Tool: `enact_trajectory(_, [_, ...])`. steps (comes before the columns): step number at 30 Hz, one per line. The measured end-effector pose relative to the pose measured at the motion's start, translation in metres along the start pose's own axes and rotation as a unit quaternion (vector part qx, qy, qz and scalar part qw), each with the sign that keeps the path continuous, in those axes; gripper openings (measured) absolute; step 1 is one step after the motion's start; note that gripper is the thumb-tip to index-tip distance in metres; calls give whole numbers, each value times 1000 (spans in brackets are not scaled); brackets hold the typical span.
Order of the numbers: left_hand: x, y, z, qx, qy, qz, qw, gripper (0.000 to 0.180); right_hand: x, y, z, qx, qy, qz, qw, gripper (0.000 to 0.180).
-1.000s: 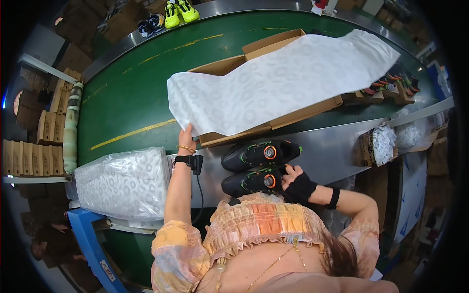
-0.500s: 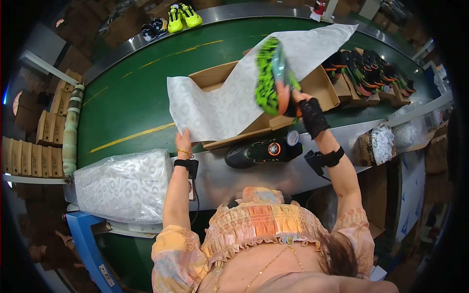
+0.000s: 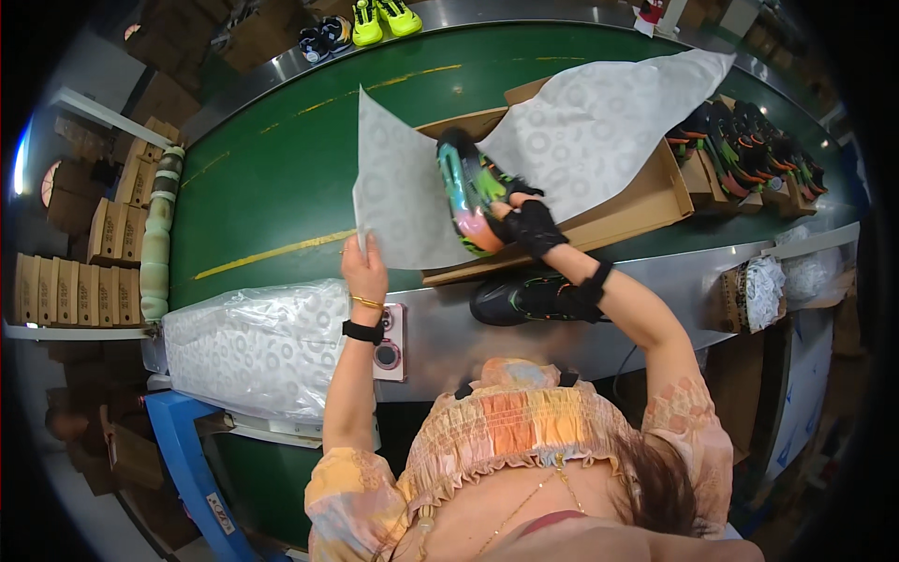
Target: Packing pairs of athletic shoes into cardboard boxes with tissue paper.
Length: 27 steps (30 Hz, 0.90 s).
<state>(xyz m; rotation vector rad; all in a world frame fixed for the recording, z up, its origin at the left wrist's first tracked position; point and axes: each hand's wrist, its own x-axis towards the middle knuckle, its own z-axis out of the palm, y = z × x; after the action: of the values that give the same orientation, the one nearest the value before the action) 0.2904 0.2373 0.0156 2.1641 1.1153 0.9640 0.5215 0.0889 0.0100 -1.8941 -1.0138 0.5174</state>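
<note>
My left hand [image 3: 365,267] pinches the near left edge of a white printed sheet of tissue paper [image 3: 590,131], which drapes over an open cardboard box [image 3: 637,208]. In my right hand [image 3: 532,225], in a black fingerless glove, is a black, green and pink sports shoe [image 3: 471,192], gripped at its near right end. The shoe is against the paper at the box's left part, its shiny blue-to-pink side showing. A second, mostly black shoe [image 3: 515,302] lies below my right wrist on the metal table edge [image 3: 440,361], partly hidden by the arm.
Wrapped printed paper sheets [image 3: 257,351] lie left of a pink phone [image 3: 391,342]. Several similar shoes [image 3: 735,150] sit on boxes at the right. Yellow shoes [image 3: 384,21] stand on the far rim of the green conveyor belt [image 3: 281,178]. Stacked boxes [image 3: 80,292] line the left.
My right hand has brought the shoe left and down onto the paper, turning its green sole out of sight. The paper's left corner now stands higher. The left hand still holds the edge.
</note>
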Motion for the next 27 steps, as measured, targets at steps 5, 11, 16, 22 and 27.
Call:
enact_trajectory(5, [-6, 52, 28, -25, -2, 183, 983, 18, 18, 21, 90, 105, -76, 112, 985, 24])
enact_trajectory(11, [11, 40, 71, -93, -267, 119, 952, 21, 21, 25, 87, 112, -209, 115, 965, 16])
enact_trajectory(16, [19, 17, 97, 76, -411, 102, 903, 48, 8, 25, 6, 303, 42, 180, 935, 62])
enact_trajectory(22, [17, 26, 121, 334, -442, 216, 804, 38, -28, 26, -85, 432, 285, 188, 835, 30])
enact_trajectory(27, [-1, 41, 100, -3, -344, 177, 922, 26, -135, 15, -106, -101, 87, 51, 990, 27])
